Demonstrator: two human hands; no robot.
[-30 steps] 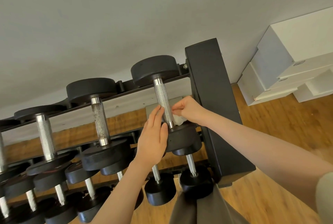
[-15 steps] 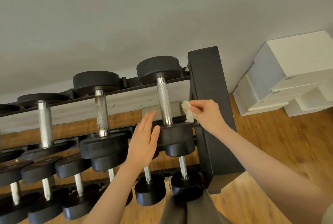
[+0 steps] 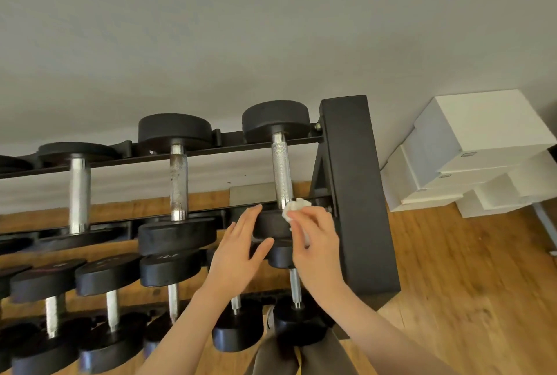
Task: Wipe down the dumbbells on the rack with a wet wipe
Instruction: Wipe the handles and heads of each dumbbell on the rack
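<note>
On the black steel rack (image 3: 358,194) we see black-headed dumbbells with metal handles; our left hand (image 3: 238,251), fingers straight and relaxed, rests against the near head of the rightmost top-row dumbbell (image 3: 280,169), while our right hand (image 3: 316,242) pinches a crumpled white wet wipe (image 3: 294,207) against that head at the handle's base.

Right hand (image 3: 316,242) presses wet wipe (image 3: 294,207) onto rightmost dumbbell (image 3: 281,169); left hand (image 3: 238,251) alongside.

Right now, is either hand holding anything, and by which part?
The right hand pinches a crumpled wet wipe by its lower part. The left hand holds nothing, fingers straight beside the dumbbell head.
</note>
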